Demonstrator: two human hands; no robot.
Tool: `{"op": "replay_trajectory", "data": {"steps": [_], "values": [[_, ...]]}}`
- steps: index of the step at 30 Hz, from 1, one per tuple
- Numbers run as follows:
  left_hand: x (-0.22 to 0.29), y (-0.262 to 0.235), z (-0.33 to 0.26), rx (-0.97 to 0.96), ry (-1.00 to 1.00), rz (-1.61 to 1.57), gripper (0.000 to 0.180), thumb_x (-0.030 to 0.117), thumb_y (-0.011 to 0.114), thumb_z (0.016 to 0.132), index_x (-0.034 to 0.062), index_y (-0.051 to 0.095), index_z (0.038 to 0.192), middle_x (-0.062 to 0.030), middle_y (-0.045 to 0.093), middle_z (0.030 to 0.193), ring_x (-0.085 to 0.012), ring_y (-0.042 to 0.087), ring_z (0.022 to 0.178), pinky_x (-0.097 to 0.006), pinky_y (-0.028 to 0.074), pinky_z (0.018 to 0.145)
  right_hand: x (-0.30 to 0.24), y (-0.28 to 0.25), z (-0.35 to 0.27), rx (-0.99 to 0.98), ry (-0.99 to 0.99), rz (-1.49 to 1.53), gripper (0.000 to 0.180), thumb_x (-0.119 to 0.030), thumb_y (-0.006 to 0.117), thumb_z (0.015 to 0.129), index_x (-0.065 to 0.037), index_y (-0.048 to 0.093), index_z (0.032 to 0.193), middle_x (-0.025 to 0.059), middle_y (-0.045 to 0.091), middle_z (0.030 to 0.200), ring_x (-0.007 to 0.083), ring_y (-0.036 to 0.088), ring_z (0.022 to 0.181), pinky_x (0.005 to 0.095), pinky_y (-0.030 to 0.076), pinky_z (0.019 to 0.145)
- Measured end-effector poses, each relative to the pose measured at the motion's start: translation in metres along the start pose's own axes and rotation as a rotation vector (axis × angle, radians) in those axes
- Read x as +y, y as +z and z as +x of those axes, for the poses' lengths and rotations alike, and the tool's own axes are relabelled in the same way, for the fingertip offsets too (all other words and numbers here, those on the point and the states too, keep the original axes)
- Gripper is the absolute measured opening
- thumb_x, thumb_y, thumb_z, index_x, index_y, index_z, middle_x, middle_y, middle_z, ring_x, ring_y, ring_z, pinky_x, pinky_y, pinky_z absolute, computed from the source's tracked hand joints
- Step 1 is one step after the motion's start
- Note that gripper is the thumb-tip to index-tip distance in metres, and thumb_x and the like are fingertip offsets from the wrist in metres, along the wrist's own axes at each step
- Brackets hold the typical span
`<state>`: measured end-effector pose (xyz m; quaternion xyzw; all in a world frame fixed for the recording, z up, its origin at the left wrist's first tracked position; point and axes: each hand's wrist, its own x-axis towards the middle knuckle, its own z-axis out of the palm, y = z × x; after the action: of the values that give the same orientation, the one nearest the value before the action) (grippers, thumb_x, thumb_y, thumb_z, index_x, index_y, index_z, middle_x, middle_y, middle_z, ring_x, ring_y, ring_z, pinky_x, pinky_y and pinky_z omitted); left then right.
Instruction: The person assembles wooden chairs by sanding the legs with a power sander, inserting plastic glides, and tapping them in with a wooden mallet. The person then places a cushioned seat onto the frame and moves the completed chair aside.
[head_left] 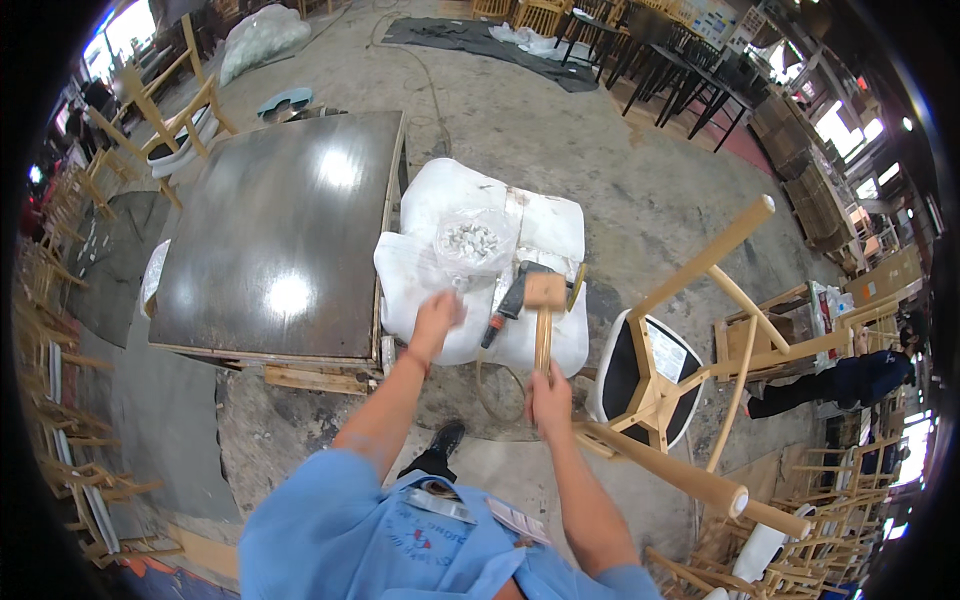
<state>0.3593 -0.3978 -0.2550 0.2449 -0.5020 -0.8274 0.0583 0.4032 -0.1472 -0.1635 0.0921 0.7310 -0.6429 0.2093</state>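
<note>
My right hand (549, 402) is closed round the handle of a wooden mallet (545, 292), its block head pointing away from me. My left hand (437, 325) is over the near edge of a white padded surface (428, 195), just short of a clear plastic bag (472, 243) of small white and grey pieces. Motion smears its fingers, so I cannot tell if they hold anything. Beside the mallet head lies a dark corded power tool (508, 305) with a round disc. An upturned wooden chair (655, 390) with a black and white seat underside is at my right, legs sticking up.
A large dark metal-topped table (280, 235) stands at my left. Wooden chairs (185, 125) crowd the far left and lower right. Black stools (690, 85) and stacked cardboard (805, 180) line the far right. A person in dark clothes (860, 383) is at right.
</note>
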Motion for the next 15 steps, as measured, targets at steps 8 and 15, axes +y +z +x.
{"op": "replay_trajectory", "data": {"steps": [8, 15], "values": [[-0.021, -0.096, -0.190, -0.091, -0.496, 0.534, 0.032, 0.026, 0.053, 0.100, 0.0007, 0.062, 0.117, -0.0096, 0.069, 0.104, -0.0196, 0.067, 0.089, -0.032, 0.054, 0.075, -0.054, 0.071, 0.183, -0.002, 0.047, 0.306, 0.010, -0.014, 0.055, 0.095, -0.005, 0.052, 0.098, 0.0052, 0.055, 0.073, 0.0130, 0.054, 0.055, 0.0309, 0.043, 0.042], [-0.002, -0.067, -0.160, -0.470, -0.387, 1.050, 0.035, 0.030, 0.057, 0.097, -0.0006, 0.067, 0.111, -0.0125, 0.071, 0.100, -0.0220, 0.067, 0.088, -0.036, 0.053, 0.078, 0.037, 0.042, 0.106, -0.507, 0.028, -0.374, 0.031, -0.028, 0.054, 0.097, -0.001, 0.063, 0.110, 0.0083, 0.068, 0.087, 0.0174, 0.064, 0.073, 0.0371, 0.053, 0.064]]}}
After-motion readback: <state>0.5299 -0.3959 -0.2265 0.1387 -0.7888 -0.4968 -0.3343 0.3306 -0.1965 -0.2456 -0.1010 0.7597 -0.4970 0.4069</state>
